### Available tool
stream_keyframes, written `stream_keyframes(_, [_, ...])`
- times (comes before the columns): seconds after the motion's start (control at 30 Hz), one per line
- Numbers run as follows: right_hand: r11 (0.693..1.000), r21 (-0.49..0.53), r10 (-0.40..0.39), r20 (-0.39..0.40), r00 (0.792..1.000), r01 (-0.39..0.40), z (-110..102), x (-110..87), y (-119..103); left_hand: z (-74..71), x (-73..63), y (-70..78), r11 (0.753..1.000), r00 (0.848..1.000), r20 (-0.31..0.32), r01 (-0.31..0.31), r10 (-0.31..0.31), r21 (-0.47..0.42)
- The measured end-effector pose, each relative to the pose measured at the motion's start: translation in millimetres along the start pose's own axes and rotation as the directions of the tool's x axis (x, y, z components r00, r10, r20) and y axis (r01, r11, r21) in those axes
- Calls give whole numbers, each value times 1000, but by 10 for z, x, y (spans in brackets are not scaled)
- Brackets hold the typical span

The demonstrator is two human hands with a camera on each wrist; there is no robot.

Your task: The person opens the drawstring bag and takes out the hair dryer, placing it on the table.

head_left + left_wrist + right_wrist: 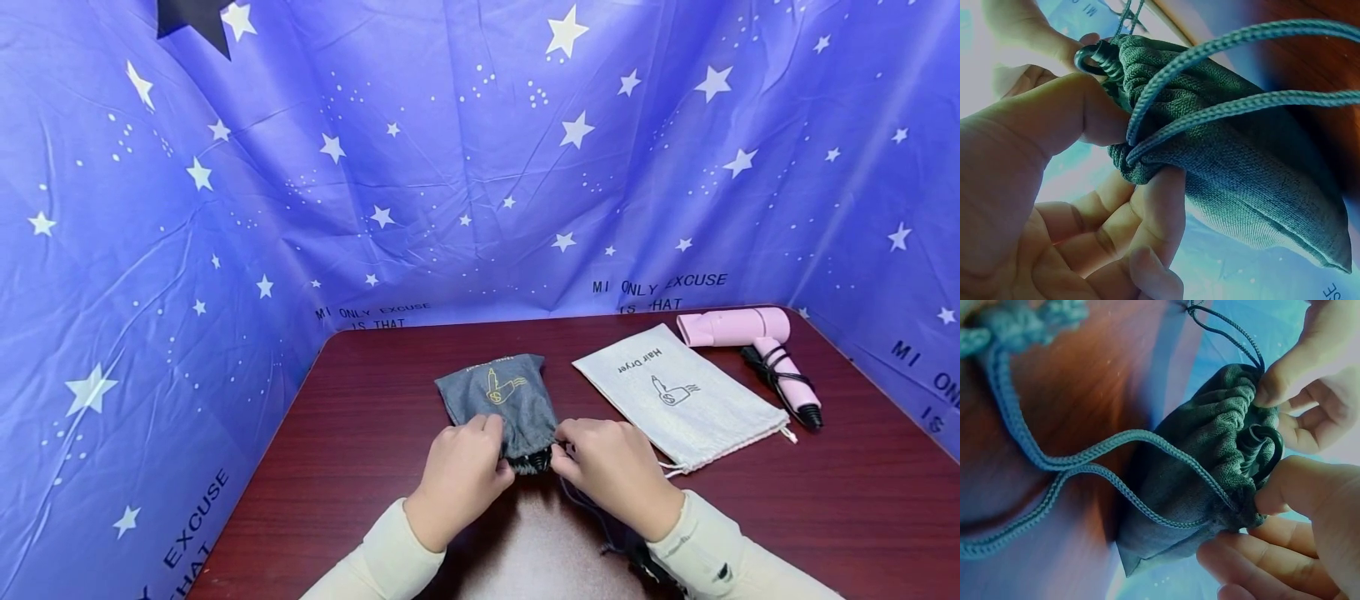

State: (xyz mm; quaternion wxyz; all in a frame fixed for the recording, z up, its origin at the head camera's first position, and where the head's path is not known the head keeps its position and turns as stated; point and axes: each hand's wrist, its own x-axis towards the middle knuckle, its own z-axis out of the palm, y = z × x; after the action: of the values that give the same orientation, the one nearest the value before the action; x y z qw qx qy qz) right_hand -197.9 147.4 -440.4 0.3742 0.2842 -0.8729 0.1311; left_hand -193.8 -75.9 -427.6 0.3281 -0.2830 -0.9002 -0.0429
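A grey drawstring pouch with a yellow hair dryer print lies on the table, its gathered mouth towards me. My left hand pinches the left side of that mouth between thumb and fingers. On the opposite side my right hand pinches the rim the same way. A black coiled cord shows inside the mouth, with one loop sticking out; the rest of the contents is hidden by the cloth. Braided drawstrings hang from both sides of the pouch in the wrist views.
A white drawstring pouch marked "Hair Dryer" lies flat to the right. Beyond it, near the table's right edge, is a pink hair dryer with its black cord wrapped at the handle. A blue star-patterned curtain surrounds the dark red table.
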Motion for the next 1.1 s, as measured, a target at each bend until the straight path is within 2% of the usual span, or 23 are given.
stream_keyframes(0.43, [1000,-12,20,24,1000,-20,-30,17,32,-26,9,-16,1000,999,29,25,-25,-4])
stream_keyframes(0.73, [1000,-17,14,30,999,-13,-24,17,59,-41,10,-15,1000,999,33,18,-18,1])
stream_keyframes(1.1, [1000,7,-25,18,1000,25,2,23,69,-51,5,-15,1000,996,88,26,-27,3])
